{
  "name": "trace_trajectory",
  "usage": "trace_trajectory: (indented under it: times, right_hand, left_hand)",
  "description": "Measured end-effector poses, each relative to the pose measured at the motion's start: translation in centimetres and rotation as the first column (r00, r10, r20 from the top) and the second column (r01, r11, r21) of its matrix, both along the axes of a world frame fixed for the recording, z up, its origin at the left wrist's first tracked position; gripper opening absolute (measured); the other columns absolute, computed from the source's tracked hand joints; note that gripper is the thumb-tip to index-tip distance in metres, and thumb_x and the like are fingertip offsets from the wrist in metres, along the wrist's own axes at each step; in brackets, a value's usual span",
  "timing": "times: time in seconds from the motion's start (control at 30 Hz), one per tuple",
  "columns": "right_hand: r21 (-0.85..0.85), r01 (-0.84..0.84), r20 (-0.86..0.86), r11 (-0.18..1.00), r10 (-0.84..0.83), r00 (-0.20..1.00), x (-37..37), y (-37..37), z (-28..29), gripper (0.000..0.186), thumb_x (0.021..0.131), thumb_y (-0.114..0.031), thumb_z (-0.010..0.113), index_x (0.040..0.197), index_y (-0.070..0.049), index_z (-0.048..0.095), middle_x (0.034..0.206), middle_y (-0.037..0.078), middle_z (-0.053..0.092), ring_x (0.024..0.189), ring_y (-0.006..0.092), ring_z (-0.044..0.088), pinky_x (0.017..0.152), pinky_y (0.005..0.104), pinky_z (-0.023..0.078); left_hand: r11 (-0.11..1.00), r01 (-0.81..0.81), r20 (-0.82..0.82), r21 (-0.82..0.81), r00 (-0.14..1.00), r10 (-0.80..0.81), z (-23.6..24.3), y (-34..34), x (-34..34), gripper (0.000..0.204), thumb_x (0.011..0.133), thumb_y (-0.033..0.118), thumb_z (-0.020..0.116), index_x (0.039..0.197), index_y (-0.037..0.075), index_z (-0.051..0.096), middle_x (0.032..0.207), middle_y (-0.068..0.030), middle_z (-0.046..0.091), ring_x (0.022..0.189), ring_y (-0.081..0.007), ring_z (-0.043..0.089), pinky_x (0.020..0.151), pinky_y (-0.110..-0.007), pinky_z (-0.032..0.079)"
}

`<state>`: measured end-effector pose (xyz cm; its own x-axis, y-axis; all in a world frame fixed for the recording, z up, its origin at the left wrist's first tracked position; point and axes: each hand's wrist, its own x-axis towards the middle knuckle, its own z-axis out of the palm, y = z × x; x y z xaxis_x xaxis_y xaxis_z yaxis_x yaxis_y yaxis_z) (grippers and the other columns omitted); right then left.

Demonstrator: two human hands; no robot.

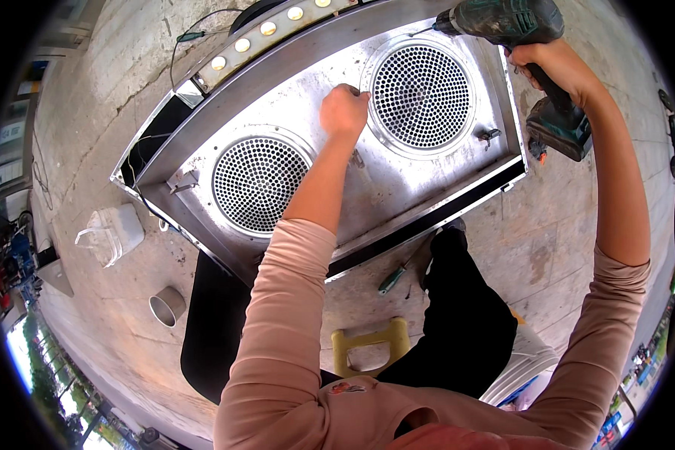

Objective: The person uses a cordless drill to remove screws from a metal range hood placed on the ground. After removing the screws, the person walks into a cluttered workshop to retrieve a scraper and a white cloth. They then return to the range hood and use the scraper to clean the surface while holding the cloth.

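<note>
A range hood body [420, 176] of shiny metal lies face up on the floor, with two round perforated covers set in its panel. The right perforated cover [421, 96] sits farther from me than the left perforated cover [259, 185]. My left hand [344, 110] is closed at the left rim of the right cover; whatever its fingers may hold is hidden. My right hand [551, 69] grips the handle of a dark green cordless drill [506, 21]. The drill points left, its thin bit over the panel near that cover's far edge.
Along the hood's far side runs a strip with several round lights [268, 28]. A screwdriver [392, 279] lies by my foot. A white plastic container [111, 234] and a metal cup [167, 306] stand left, and a yellow stool [369, 349] is close to me. Wires trail past the hood's left end.
</note>
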<state>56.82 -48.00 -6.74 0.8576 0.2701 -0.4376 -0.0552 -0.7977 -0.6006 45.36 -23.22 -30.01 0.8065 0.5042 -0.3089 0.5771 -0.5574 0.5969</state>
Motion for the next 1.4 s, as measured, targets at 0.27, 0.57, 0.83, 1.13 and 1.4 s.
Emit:
trace_trajectory:
  times: [0.27, 0.57, 0.83, 1.13, 1.4]
  right_hand:
    - [0.027, -0.001, 0.009, 1.0, 0.001, 1.0, 0.2, -0.4, -0.1, 0.015, 0.077, -0.019, 0.062, 0.072, -0.005, 0.058, 0.059, 0.002, 0.052, 0.047, 0.0102, 0.047, 0.045, 0.0259, 0.038]
    - [-0.149, 0.117, 0.046, 0.982, -0.112, 0.993, -1.1, 2.7, 2.4, 0.007, 0.07, -0.008, 0.068, 0.069, -0.003, 0.063, 0.061, 0.004, 0.058, 0.054, 0.0139, 0.053, 0.049, 0.0296, 0.041]
    - [-0.017, 0.096, 0.282, 0.995, -0.087, 0.955, -7.8, -1.1, -0.9, 0.023, 0.077, -0.027, 0.069, 0.076, -0.005, 0.064, 0.066, 0.001, 0.057, 0.061, 0.0099, 0.051, 0.058, 0.0298, 0.042]
    - [0.041, 0.272, -0.074, 0.961, -0.269, 0.96, -28.1, -15.6, -8.9, 0.031, 0.08, -0.023, 0.077, 0.105, -0.007, 0.068, 0.099, 0.007, 0.069, 0.093, 0.018, 0.064, 0.084, 0.033, 0.05]
    - [0.22, 0.063, 0.116, 0.973, -0.09, 0.989, -31.8, -15.7, -11.9, 0.025, 0.076, -0.012, 0.074, 0.098, -0.002, 0.065, 0.091, 0.014, 0.066, 0.08, 0.0261, 0.064, 0.075, 0.0331, 0.05]
  left_hand:
    - [1.0, -0.007, -0.008, 0.0, 1.0, 0.007, -0.8, 0.4, 0.4, 0.02, 0.075, 0.028, 0.074, 0.088, 0.012, 0.075, 0.089, -0.0076, 0.072, 0.086, -0.0254, 0.068, 0.076, -0.036, 0.052]
    - [0.99, 0.132, -0.079, 0.05, 0.989, -0.127, -0.4, 1.2, 0.5, 0.02, 0.077, 0.028, 0.072, 0.088, 0.011, 0.074, 0.095, -0.0117, 0.071, 0.092, -0.0295, 0.067, 0.078, -0.038, 0.053]
    - [0.97, 0.192, 0.161, 0.152, 0.963, -0.216, -0.9, 1.3, -3.0, 0.028, 0.082, 0.033, 0.069, 0.091, 0.007, 0.072, 0.086, -0.01, 0.071, 0.082, -0.0275, 0.067, 0.073, -0.036, 0.051]
    - [0.822, 0.246, 0.018, -0.513, 0.961, -0.276, 0.8, -7.8, -13.1, 0.037, 0.086, 0.037, 0.065, 0.098, 0.003, 0.071, 0.084, -0.0145, 0.069, 0.076, -0.0252, 0.066, 0.072, -0.035, 0.05]
    - [0.605, -0.031, -0.197, -0.795, 0.957, -0.211, -0.5, -15.3, -12.3, 0.055, 0.089, 0.045, 0.062, 0.108, -0.007, 0.066, 0.106, -0.0183, 0.068, 0.1, -0.0223, 0.062, 0.089, -0.035, 0.045]
